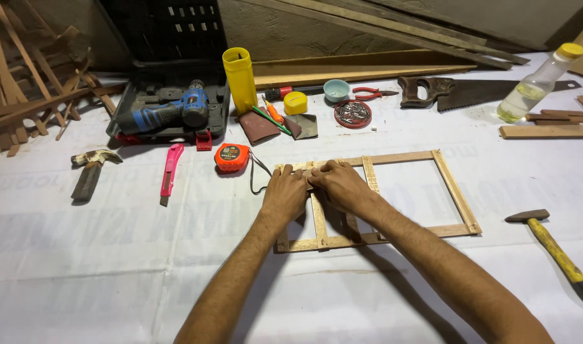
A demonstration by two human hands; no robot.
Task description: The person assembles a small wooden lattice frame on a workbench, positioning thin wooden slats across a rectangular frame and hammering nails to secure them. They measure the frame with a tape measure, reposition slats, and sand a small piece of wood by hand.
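A thin wooden frame [456, 191] of light strips lies flat on the white sheet, with two cross strips inside it. My left hand [285, 194] and my right hand [341, 185] rest side by side on its left part, fingertips pressing down where the left cross strip [319, 223] meets the top rail. Neither hand lifts anything. The second cross strip [370, 173] shows just right of my right hand.
An orange tape measure [231, 157], pink utility knife [170, 172] and claw hammer [90, 169] lie to the left. A drill in its case [167, 109], yellow tube [240, 78], tin of nails [352, 113], handsaw [470, 92] and bottle [537, 86] line the back. A yellow-handled hammer [559, 255] lies right.
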